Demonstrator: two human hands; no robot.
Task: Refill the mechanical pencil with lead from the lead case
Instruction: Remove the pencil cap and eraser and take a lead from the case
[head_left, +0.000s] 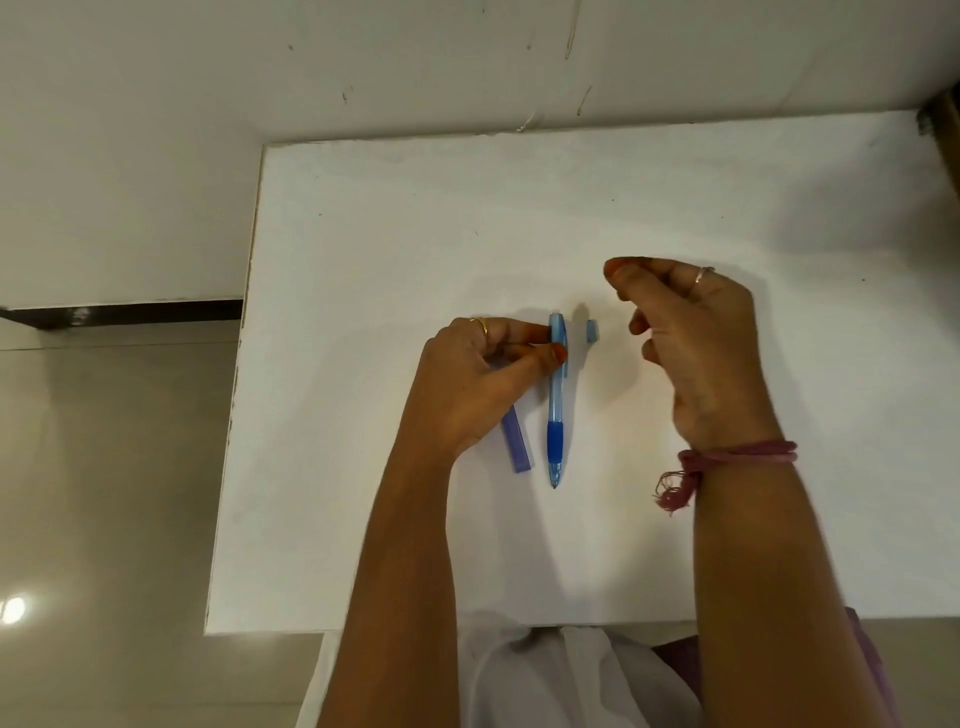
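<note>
A blue mechanical pencil (556, 410) lies on the white table (363, 260), tip toward me, its top end without a cap. My left hand (478, 379) pinches the pencil's upper end between thumb and forefinger. Partly under that hand lies the purple lead case (518, 441), to the left of the pencil. A small blue cap (592, 330) rests on the table just right of the pencil's top. My right hand (691, 332) hovers to the right of the cap, fingers curled, thumb and forefinger pressed together; whether a lead is between them is too fine to see.
The table's left edge (244, 364) drops to a tiled floor. A white wall (467, 67) stands behind the far edge. A white cloth on my lap (545, 675) lies below the near edge.
</note>
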